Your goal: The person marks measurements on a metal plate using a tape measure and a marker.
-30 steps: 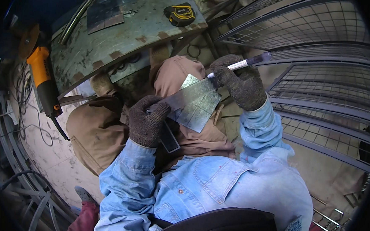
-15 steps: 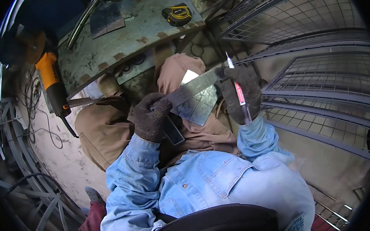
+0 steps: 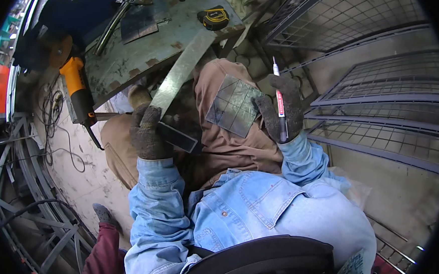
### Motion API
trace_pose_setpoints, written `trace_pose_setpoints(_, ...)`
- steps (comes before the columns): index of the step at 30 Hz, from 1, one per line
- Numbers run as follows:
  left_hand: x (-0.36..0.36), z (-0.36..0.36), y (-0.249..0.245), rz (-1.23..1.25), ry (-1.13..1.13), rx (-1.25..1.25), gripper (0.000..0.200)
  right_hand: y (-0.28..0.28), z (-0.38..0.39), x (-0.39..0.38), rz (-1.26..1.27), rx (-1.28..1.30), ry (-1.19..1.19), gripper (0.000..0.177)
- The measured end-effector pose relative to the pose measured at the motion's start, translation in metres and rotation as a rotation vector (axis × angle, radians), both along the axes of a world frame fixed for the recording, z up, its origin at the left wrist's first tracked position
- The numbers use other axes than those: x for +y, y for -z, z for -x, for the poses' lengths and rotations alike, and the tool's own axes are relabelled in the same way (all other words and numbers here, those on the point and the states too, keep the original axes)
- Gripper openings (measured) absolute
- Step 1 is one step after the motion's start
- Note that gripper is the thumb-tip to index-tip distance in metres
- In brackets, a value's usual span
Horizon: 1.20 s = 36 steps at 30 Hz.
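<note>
My left hand (image 3: 150, 133), in a dark knitted glove, is closed around the corner of a try square. The square's metal blade (image 3: 183, 71) points up and away towards the workbench, and its dark stock (image 3: 178, 136) sticks out to the right of the hand. My right hand (image 3: 284, 108), gloved too, grips a white and red marker pen (image 3: 279, 95) upright, with its thin tip upward. A square metal plate (image 3: 232, 106) with dark crossing lines lies tilted on my right thigh. The fingertips of my right hand touch the plate's right edge.
The workbench (image 3: 120, 67) ahead carries a tape measure (image 3: 213, 18), a dark plate (image 3: 139, 25) and other tools. An orange and black angle grinder (image 3: 78, 88) hangs at its left. Wire mesh racks (image 3: 377, 82) stand to the right; metal bars (image 3: 37, 198) lie left. Another person's leg (image 3: 98, 255) shows lower left.
My left hand has moved left and swung the square off the plate, so its blade now points up towards the bench. My right hand stays beside the plate with the marker pen.
</note>
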<state>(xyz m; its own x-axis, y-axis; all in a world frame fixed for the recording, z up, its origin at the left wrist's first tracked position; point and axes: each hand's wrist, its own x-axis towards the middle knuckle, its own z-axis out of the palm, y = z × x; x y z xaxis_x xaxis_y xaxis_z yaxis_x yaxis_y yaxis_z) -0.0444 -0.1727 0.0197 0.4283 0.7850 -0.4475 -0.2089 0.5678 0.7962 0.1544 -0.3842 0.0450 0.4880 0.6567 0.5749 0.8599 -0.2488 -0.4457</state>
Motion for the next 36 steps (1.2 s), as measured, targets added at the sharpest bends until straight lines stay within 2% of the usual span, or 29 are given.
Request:
trace_pose_setpoints(1, 0.004, 0.004, -0.002, 0.030, -0.074, -0.048, 0.021, -0.001, -0.001, 0.002, -0.011, 0.021, -0.024, 0.042)
trace_pose_setpoints(3, 0.013, 0.021, -0.004, -0.013, -0.030, -0.059, 0.022, 0.001, -0.001, 0.005, 0.042, 0.076, -0.021, 0.036)
trace_pose_setpoints(5, 0.023, 0.037, -0.009, -0.284, 0.110, 0.113, 0.024, 0.005, -0.005, 0.011, 0.083, 0.127, -0.028, 0.031)
trace_pose_setpoints(6, 0.028, 0.053, -0.025, -0.499, 0.259, 0.228, 0.024, 0.007, -0.008, 0.010, 0.101, 0.158, -0.053, 0.030)
trace_pose_setpoints(7, 0.032, 0.059, -0.041, -0.684, 0.318, 0.233, 0.024, 0.010, -0.010, 0.010, 0.125, 0.191, -0.074, 0.029)
trace_pose_setpoints(9, 0.041, 0.086, -0.057, -0.644, 0.462, 0.360, 0.029, 0.014, -0.012, 0.012, 0.107, 0.199, -0.063, 0.027)
trace_pose_setpoints(12, 0.039, 0.121, -0.055, -0.176, 0.485, 0.164, 0.022, 0.012, -0.010, 0.016, 0.151, 0.285, -0.050, 0.025)
trace_pose_setpoints(15, 0.026, 0.131, -0.053, -0.052, 0.557, 0.150, 0.017, 0.003, -0.007, 0.024, 0.159, 0.356, -0.069, 0.024)
trace_pose_setpoints(17, 0.003, 0.119, -0.042, -0.118, 0.628, 0.262, 0.013, -0.005, -0.012, 0.024, 0.107, 0.575, -0.134, 0.024)
trace_pose_setpoints(18, -0.004, 0.111, -0.047, -0.448, 0.821, 0.344, 0.011, -0.004, -0.015, 0.025, 0.046, 0.817, -0.080, 0.024)
trace_pose_setpoints(19, -0.010, 0.109, -0.050, -0.556, 0.930, 0.354, 0.011, -0.005, -0.025, 0.025, 0.044, 0.814, -0.087, 0.024)
trace_pose_setpoints(20, -0.006, 0.105, -0.055, -0.771, 0.998, 0.364, 0.011, -0.006, -0.039, 0.025, -0.048, 0.815, -0.052, 0.024)
trace_pose_setpoints(21, 0.001, 0.098, -0.064, -0.990, 1.063, 0.369, 0.011, -0.007, -0.049, 0.024, -0.143, 0.816, -0.013, 0.024)
trace_pose_setpoints(23, 0.010, 0.081, -0.092, -1.107, 0.830, 0.540, 0.015, -0.021, -0.057, 0.027, -0.226, 0.812, 0.023, 0.024)
trace_pose_setpoints(25, 0.032, 0.049, -0.105, -1.254, 0.612, 0.556, 0.018, -0.022, -0.064, 0.026, -0.310, 0.814, 0.051, 0.025)
trace_pose_setpoints(27, 0.052, 0.001, -0.115, -1.417, 0.605, 0.439, 0.017, -0.006, -0.074, 0.027, -0.406, 0.816, 0.047, 0.026)
trace_pose_setpoints(28, 0.062, -0.026, -0.113, -1.391, 0.691, 0.445, 0.020, -0.002, -0.077, 0.032, -0.408, 0.647, 0.079, 0.026)
trace_pose_setpoints(30, 0.065, -0.090, -0.100, -1.288, 0.708, 0.603, 0.032, 0.016, -0.083, 0.032, -0.425, 0.628, 0.089, 0.027)
trace_pose_setpoints(31, 0.067, -0.122, -0.096, -1.398, 0.719, 0.678, 0.049, 0.022, -0.086, 0.033, -0.433, 0.609, 0.098, 0.028)
trace_pose_setpoints(32, 0.074, -0.154, -0.075, -1.438, 0.744, 0.676, 0.065, 0.025, -0.088, 0.034, -0.424, 0.432, 0.107, 0.028)
trace_pose_setpoints(34, 0.077, -0.200, -0.065, -1.548, 0.822, 0.815, 0.076, 0.019, -0.084, 0.032, -0.429, 0.545, 0.132, 0.025)
trace_pose_setpoints(35, 0.080, -0.224, -0.058, -1.520, 0.871, 0.881, 0.075, 0.014, -0.084, 0.029, -0.370, 0.531, 0.173, 0.024)
trace_pose_setpoints(36, 0.079, -0.236, -0.055, -1.473, 0.913, 0.924, 0.072, 0.031, -0.092, 0.025, -0.428, 0.551, 0.156, 0.023)
